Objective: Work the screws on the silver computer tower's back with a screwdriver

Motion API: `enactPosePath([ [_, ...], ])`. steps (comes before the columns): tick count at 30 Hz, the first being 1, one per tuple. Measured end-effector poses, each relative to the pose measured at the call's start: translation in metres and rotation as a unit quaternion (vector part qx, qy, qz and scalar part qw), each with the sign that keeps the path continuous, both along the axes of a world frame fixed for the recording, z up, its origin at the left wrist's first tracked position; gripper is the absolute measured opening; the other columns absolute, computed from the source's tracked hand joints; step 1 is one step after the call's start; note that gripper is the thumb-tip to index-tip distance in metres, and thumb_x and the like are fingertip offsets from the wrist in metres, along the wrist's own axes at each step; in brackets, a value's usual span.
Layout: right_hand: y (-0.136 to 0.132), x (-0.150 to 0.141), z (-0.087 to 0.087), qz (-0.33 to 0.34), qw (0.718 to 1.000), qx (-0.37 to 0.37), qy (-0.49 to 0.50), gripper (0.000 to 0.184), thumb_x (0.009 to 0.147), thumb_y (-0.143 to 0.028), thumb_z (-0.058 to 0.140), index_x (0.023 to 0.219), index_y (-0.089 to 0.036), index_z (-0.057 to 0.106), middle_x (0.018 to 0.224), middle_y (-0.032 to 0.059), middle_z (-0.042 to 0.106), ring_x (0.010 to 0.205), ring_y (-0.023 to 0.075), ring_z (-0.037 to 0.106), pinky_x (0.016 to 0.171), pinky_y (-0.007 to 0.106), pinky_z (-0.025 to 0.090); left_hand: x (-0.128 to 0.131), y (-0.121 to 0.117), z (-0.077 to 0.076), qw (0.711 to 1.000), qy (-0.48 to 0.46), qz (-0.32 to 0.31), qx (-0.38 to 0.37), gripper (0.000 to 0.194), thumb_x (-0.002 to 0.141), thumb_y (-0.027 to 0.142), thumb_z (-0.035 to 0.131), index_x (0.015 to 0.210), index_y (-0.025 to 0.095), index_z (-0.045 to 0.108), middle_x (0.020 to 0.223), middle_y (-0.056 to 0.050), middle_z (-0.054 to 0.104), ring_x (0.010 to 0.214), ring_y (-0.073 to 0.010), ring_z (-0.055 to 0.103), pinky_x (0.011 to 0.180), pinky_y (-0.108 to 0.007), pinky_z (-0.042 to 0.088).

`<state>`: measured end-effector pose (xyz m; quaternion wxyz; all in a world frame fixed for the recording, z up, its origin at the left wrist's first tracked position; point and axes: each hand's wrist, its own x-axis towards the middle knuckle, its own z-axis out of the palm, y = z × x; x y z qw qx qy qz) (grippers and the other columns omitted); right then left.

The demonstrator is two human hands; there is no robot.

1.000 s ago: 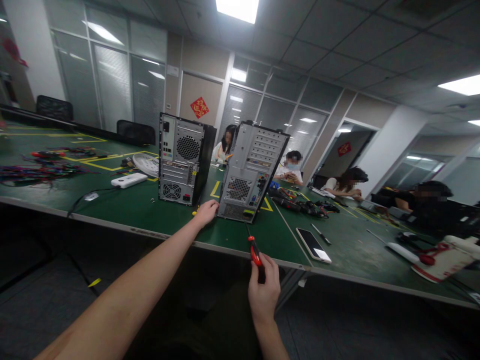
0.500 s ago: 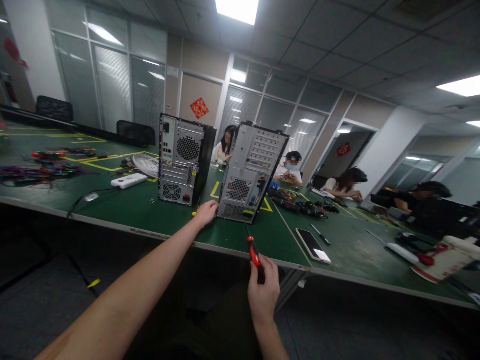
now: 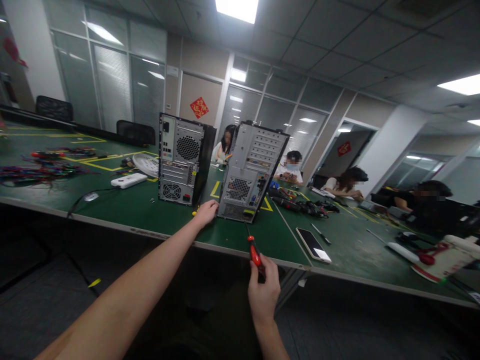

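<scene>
Standing upright on the green table (image 3: 262,242) are two computer towers, the right one (image 3: 245,172) touched low on its left side by the left hand (image 3: 206,212), whose fingertips are partly hidden. One red screwdriver (image 3: 254,251) is pinched in the right hand's (image 3: 265,285) closed fingers, its tip near that tower's base.

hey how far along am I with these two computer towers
Done, it seems: both stand upright, backs facing you. In hand: your right hand holds the red screwdriver, its tip near the foot of the right tower; your left hand is at its lower corner. Left, probably: any work on the left tower, which neither hand touches. Whether any screw is out, I can't tell.
</scene>
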<state>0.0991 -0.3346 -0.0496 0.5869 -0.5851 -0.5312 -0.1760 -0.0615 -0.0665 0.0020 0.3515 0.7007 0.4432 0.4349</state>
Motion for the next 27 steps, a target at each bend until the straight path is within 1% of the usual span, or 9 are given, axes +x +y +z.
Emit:
enactPosePath([
  [2, 0.0005, 0.0005, -0.0005, -0.007, 1.0, 0.005, -0.019, 0.028, 0.103, -0.031, 0.055, 0.122, -0.019, 0.071, 0.12, 0.0133, 0.069, 0.113, 0.025, 0.067, 0.096, 0.042, 0.057, 0.0007, 0.0007, -0.0004, 1.0, 0.003, 0.003, 0.005, 0.028, 0.093, 0.032, 0.048, 0.091, 0.022, 0.074, 0.094, -0.006, 0.076, 0.091, -0.021, 0.07, 0.079, -0.029, 0.052],
  [5, 0.0008, 0.0017, -0.0016, -0.018, 0.999, 0.005, -0.031, 0.031, 0.104, -0.028, 0.05, 0.127, -0.02, 0.07, 0.127, 0.0137, 0.067, 0.119, 0.0253, 0.065, 0.1, 0.043, 0.055, 0.0016, 0.002, -0.0012, 1.0, 0.007, 0.005, 0.012, 0.028, 0.092, 0.031, 0.047, 0.089, 0.022, 0.073, 0.091, -0.005, 0.075, 0.09, -0.021, 0.069, 0.079, -0.03, 0.052],
  [7, 0.0008, 0.0023, -0.0024, -0.023, 0.999, 0.008, -0.026, 0.029, 0.103, -0.029, 0.054, 0.124, -0.019, 0.07, 0.121, 0.0137, 0.069, 0.113, 0.0252, 0.067, 0.096, 0.042, 0.056, 0.0017, 0.0027, -0.0019, 1.0, 0.006, 0.002, 0.014, 0.028, 0.092, 0.032, 0.047, 0.089, 0.021, 0.073, 0.091, -0.006, 0.075, 0.089, -0.0211, 0.069, 0.079, -0.03, 0.052],
  [10, 0.0006, 0.0022, -0.0028, -0.017, 1.0, -0.002, -0.005, 0.024, 0.099, -0.034, 0.064, 0.115, -0.017, 0.071, 0.104, 0.0109, 0.072, 0.091, 0.0221, 0.07, 0.083, 0.036, 0.059, 0.0011, 0.0035, -0.003, 1.0, 0.002, -0.001, 0.008, 0.028, 0.093, 0.033, 0.047, 0.091, 0.021, 0.072, 0.092, -0.006, 0.075, 0.09, -0.0212, 0.069, 0.077, -0.029, 0.052],
  [12, 0.0006, 0.0015, -0.0023, -0.009, 1.0, -0.007, 0.001, 0.025, 0.099, -0.035, 0.065, 0.114, -0.017, 0.07, 0.102, 0.0106, 0.072, 0.087, 0.0215, 0.07, 0.08, 0.035, 0.059, 0.0007, 0.0042, -0.004, 1.0, 0.0, -0.005, 0.002, 0.028, 0.094, 0.033, 0.047, 0.092, 0.021, 0.072, 0.094, -0.006, 0.075, 0.091, -0.0211, 0.069, 0.077, -0.029, 0.052],
  [16, 0.0007, -0.0001, -0.0003, -0.018, 1.0, 0.008, -0.023, 0.028, 0.102, -0.032, 0.057, 0.123, -0.019, 0.071, 0.118, 0.0132, 0.069, 0.11, 0.0254, 0.068, 0.095, 0.042, 0.057, 0.0004, 0.0056, -0.0054, 1.0, -0.005, -0.008, -0.001, 0.028, 0.094, 0.033, 0.048, 0.095, 0.022, 0.073, 0.096, -0.006, 0.076, 0.093, -0.0211, 0.07, 0.077, -0.029, 0.052],
  [19, 0.0005, -0.0006, 0.0008, -0.023, 0.999, 0.009, -0.028, 0.03, 0.103, -0.031, 0.053, 0.126, -0.02, 0.07, 0.123, 0.0137, 0.067, 0.116, 0.026, 0.066, 0.098, 0.045, 0.056, 0.0008, 0.0053, -0.0048, 1.0, -0.008, -0.007, 0.0, 0.027, 0.093, 0.032, 0.048, 0.095, 0.022, 0.073, 0.093, -0.006, 0.076, 0.092, -0.0213, 0.07, 0.077, -0.029, 0.053],
  [24, 0.0003, -0.0011, 0.0003, 0.003, 1.0, 0.002, 0.0, 0.023, 0.099, -0.034, 0.064, 0.113, -0.018, 0.071, 0.102, 0.0106, 0.07, 0.086, 0.021, 0.069, 0.076, 0.035, 0.06, 0.001, 0.0059, -0.0052, 1.0, -0.005, -0.006, 0.0, 0.027, 0.094, 0.031, 0.048, 0.093, 0.021, 0.072, 0.093, -0.006, 0.076, 0.093, -0.0207, 0.07, 0.076, -0.028, 0.052],
  [27, 0.0006, -0.0013, -0.0007, 0.0, 1.0, 0.002, -0.008, 0.023, 0.1, -0.033, 0.063, 0.116, -0.018, 0.071, 0.106, 0.0108, 0.07, 0.091, 0.0215, 0.069, 0.08, 0.036, 0.06, 0.0005, 0.0078, -0.0075, 1.0, -0.006, -0.014, 0.004, 0.028, 0.094, 0.033, 0.047, 0.095, 0.022, 0.072, 0.097, -0.005, 0.076, 0.093, -0.0203, 0.07, 0.076, -0.027, 0.052],
])
